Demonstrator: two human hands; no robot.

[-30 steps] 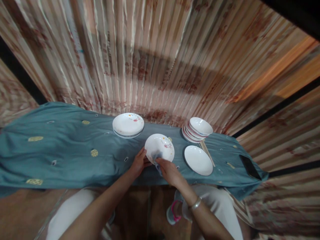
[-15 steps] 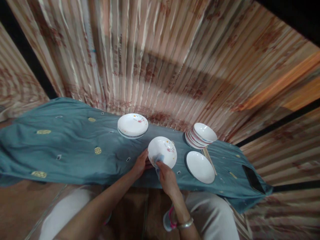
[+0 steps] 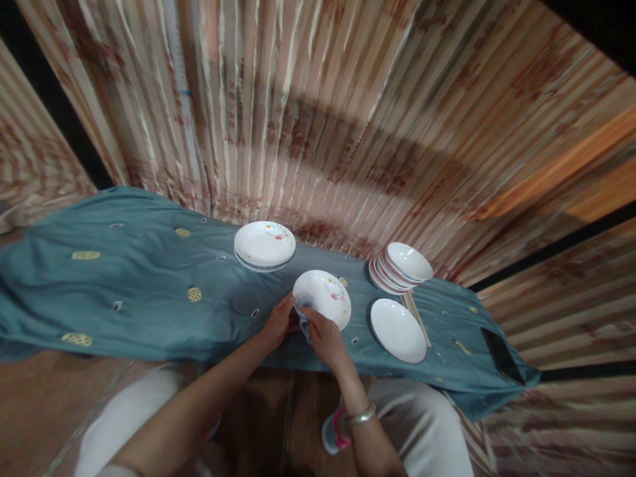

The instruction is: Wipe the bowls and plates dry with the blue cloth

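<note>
A white plate with a floral print (image 3: 325, 291) is tilted up in front of me over the cloth-covered table. My left hand (image 3: 281, 320) grips its left edge, the fingertips partly hidden behind the rim. My right hand (image 3: 322, 334) holds a bluish-grey cloth (image 3: 305, 317) pressed against the plate's inner face near the lower left. Farther back on the left is a stack of similar floral plates (image 3: 264, 244). To the right of my hands lies another white plate (image 3: 397, 331), with its floral print not visible.
A stack of bowls (image 3: 400, 265) stands at the back right, with chopsticks (image 3: 415, 317) beside it. A dark phone (image 3: 501, 355) rests near the right end of the teal tablecloth (image 3: 149, 291). Behind the table hangs a pleated curtain (image 3: 308, 132).
My right hand has slid the cloth left across the plate's face, toward the left rim. My left hand keeps its hold there. The camera view has shifted slightly.
</note>
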